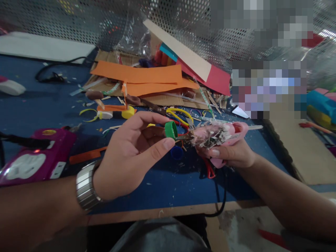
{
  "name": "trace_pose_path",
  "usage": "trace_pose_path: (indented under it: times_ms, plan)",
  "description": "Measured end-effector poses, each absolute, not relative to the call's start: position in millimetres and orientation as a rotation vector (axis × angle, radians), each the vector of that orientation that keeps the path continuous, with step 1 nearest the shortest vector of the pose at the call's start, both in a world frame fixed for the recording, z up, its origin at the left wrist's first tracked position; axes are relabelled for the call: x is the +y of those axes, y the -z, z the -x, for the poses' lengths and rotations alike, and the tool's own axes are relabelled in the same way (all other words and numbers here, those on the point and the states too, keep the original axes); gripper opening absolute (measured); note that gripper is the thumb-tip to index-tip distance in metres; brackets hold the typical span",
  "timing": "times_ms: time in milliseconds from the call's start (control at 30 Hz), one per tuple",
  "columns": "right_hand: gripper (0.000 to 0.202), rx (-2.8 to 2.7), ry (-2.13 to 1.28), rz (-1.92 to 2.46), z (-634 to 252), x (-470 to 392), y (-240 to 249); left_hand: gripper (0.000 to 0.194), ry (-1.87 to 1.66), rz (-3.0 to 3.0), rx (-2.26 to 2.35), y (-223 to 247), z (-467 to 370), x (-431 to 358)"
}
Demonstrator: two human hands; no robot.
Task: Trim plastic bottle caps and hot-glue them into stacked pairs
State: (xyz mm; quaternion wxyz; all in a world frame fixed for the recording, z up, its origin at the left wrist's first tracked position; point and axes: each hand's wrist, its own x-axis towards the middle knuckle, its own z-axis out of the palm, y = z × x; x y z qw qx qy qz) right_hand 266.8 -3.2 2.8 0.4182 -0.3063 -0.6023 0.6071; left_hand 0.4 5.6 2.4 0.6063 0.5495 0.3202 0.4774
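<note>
A pink plastic glue gun (226,133) pointed at a round green plastic cap (171,130).
I saw the left hand (131,152) pinching the cap, the right hand (234,154) gripping the gun.

no legible text or numbers, yellow oval label (49,132) on purple power strip (63,140), too blurred to read

Dim light, soft detail; the watch band (88,186) glints, perforated mesh (65,22) blurs, and pixelation covers 2 upper-right patches.

Close head view, forward and down
</note>
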Motion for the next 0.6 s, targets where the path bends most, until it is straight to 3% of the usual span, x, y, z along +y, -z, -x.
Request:
trace_pose_path:
  times_ms: [600]
  plan:
    - [0.03, -1.509, -1.508, 0.876, -268.9, -5.0, -3.0, 0.029, -1.124, -1.25, 0.737, 0.6, 0.7, 5.9]
